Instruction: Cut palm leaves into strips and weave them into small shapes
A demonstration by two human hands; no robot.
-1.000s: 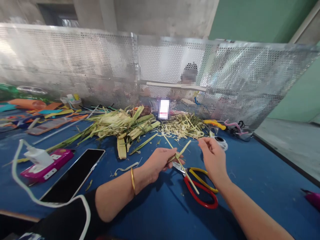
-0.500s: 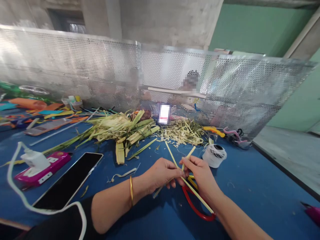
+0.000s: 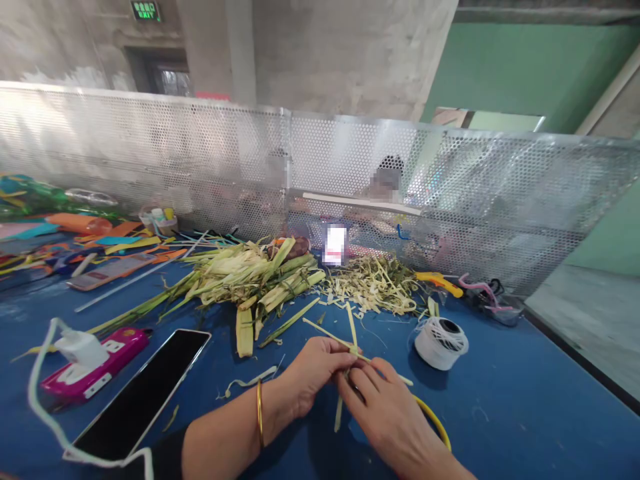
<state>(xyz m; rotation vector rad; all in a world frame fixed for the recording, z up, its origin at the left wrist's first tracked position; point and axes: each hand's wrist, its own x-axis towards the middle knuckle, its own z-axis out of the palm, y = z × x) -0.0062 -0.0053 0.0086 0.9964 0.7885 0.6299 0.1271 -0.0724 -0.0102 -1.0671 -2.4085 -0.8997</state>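
My left hand (image 3: 317, 367), with a gold bangle at the wrist, pinches narrow pale-green plant strips (image 3: 351, 323) where they cross. My right hand (image 3: 387, 410) is closed beside it, fingertips curled at the same crossing. One strip points away from me, another runs slantwise under the right fingers, and an end hangs below the hands. The fingers partly hide the crossing. Behind my right hand, a yellow curved loop (image 3: 437, 421) lies on the blue table; the rest of it is covered. A spool of white thread (image 3: 441, 347) stands to the right.
Plant stalks (image 3: 240, 273) and a heap of shavings (image 3: 377, 283) lie beyond my hands. To the left are a black-screened phone (image 3: 143, 393) and a magenta power strip (image 3: 100, 363) with a white cable. A perforated metal screen (image 3: 200, 160) crosses the back, a person behind it. A yellow-handled tool (image 3: 440, 283) lies at right.
The crossed strips have turned in my hands. My right hand has moved nearer me and rolled over, its back now showing and covering the red part of the loop. The view has tilted up slightly.
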